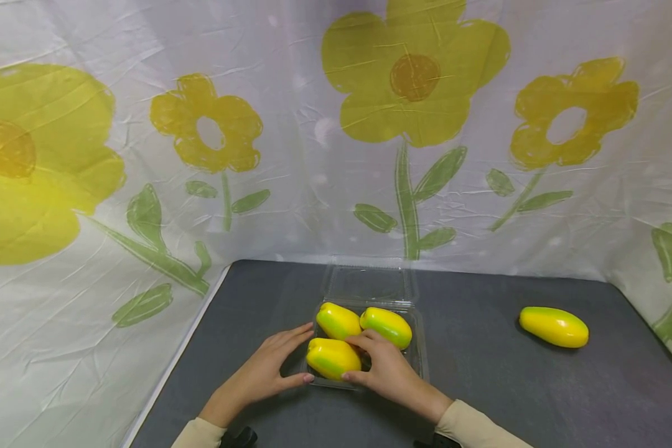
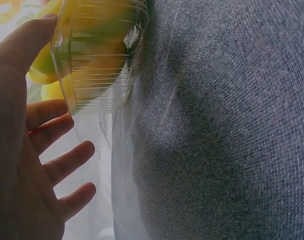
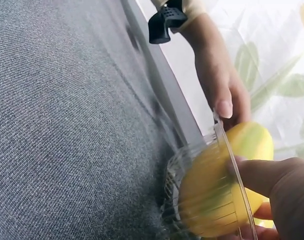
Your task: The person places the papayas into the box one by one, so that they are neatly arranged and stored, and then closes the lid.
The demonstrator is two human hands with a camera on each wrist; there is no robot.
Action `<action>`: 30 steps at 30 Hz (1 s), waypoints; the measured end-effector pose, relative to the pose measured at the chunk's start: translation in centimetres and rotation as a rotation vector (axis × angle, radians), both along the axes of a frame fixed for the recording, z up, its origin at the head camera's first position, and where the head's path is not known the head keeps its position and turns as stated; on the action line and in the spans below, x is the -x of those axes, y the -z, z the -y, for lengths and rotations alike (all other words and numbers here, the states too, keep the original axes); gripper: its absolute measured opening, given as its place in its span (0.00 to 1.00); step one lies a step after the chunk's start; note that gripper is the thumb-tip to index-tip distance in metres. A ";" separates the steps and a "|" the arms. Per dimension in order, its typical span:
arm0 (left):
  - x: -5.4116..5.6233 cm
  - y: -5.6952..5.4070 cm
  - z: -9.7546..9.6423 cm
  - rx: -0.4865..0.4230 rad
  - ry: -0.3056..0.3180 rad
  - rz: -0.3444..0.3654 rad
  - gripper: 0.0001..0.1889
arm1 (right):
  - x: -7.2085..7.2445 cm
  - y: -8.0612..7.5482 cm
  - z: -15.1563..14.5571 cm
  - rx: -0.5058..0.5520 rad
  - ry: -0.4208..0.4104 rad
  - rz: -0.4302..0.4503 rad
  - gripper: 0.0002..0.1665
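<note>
A clear plastic clamshell box lies with its lid folded back. In it sit three yellow-green papayas: one in front, one back left and one back right. My right hand grips the front papaya between thumb and fingers; in the right wrist view its thumb reaches over the box rim. My left hand is at the box's left side, fingers spread. In the left wrist view its thumb touches the rim, while the lower fingers stand away from the box.
Another papaya lies by itself on the right of the dark grey table. Behind the table and at its sides hangs a white cloth printed with yellow flowers. The lid reaches close to the table's back edge.
</note>
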State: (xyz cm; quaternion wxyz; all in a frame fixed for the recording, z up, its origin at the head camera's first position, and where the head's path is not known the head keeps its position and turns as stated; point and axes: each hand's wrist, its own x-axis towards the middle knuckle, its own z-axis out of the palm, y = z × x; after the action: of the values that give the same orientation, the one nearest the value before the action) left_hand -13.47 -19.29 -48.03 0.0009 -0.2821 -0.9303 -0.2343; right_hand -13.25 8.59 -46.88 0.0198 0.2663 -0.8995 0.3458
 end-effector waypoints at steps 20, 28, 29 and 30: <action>-0.1 -0.1 -0.1 -0.002 -0.012 0.026 0.44 | 0.3 0.2 0.0 -0.007 -0.005 0.029 0.36; 0.0 -0.1 -0.1 -0.007 -0.012 0.031 0.44 | 0.4 0.2 -0.3 0.021 -0.022 0.043 0.36; -0.1 -0.1 -0.1 -0.007 -0.013 0.033 0.45 | 0.4 0.2 -0.3 0.026 -0.026 0.048 0.36; -0.1 -0.2 -0.1 -0.009 -0.013 0.035 0.45 | 0.4 0.2 -0.4 0.029 -0.028 0.054 0.36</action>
State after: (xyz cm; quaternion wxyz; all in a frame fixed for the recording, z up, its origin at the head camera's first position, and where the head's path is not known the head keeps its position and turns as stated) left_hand -13.41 -19.15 -47.85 -0.0127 -0.2721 -0.9310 -0.2431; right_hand -13.67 8.97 -47.11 -0.0056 0.2691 -0.8907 0.3664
